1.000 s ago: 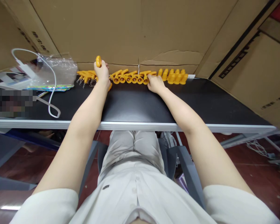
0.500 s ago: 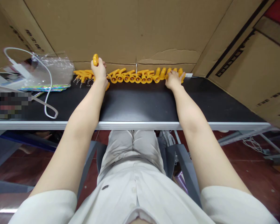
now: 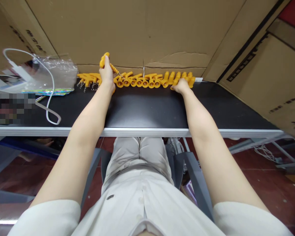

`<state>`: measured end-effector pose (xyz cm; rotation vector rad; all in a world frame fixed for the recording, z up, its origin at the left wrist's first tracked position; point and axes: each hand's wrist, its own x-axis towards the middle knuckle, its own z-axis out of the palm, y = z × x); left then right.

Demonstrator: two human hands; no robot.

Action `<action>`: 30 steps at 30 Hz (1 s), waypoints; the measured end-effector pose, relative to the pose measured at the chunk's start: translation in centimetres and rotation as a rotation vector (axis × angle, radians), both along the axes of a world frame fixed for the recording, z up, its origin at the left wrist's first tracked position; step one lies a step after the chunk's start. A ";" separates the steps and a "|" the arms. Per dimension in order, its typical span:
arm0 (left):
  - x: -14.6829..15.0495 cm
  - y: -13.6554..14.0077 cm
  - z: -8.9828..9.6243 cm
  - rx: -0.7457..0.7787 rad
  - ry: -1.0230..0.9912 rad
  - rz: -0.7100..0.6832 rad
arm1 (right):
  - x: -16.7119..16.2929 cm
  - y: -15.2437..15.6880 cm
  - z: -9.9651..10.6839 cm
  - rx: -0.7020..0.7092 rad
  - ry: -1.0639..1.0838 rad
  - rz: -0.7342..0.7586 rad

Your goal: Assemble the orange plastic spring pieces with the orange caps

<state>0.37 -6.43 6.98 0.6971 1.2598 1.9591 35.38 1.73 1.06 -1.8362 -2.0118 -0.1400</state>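
Observation:
My left hand [image 3: 107, 77] is closed around the T-shaped handle of a yellow corkscrew [image 3: 105, 60]. Its shaft and metal spiral slant down to the right, over the row. Beneath that hand, the left part of the row holds yellow corkscrew handles [image 3: 88, 78] with their spirals toward me. In the middle lie yellow corkscrews [image 3: 139, 82] with flared, bell-shaped ends facing me. My right hand [image 3: 182, 86] closes on a yellow bell-shaped sleeve [image 3: 172, 88] at the right. Its fingertips are mostly hidden. More yellow sleeves [image 3: 184, 75] stand behind and beside it.
The row lies on a black tabletop [image 3: 147, 108] with a metal front edge [image 3: 147, 132]. Behind rises a cardboard wall [image 3: 127, 32], and another cardboard panel [image 3: 267, 75] stands at right. A clear plastic bag [image 3: 61, 72] and white cable [image 3: 54, 88] lie at left.
The corkscrew in my left hand has tilted, and its shaft and spiral now show pointing right. My right hand has shifted slightly down and its fingers have curled in.

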 end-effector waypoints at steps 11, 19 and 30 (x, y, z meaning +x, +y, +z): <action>-0.5 1.5 -0.9 -0.090 0.327 -0.054 | -3.0 -3.8 2.7 -0.204 0.055 -0.197; -0.3 2.3 -2.4 0.013 0.144 -0.149 | -4.6 -5.6 3.1 -0.075 -0.065 -0.109; 0.2 2.8 -3.6 0.013 0.125 -0.288 | -8.7 -7.1 3.4 0.034 -0.175 0.393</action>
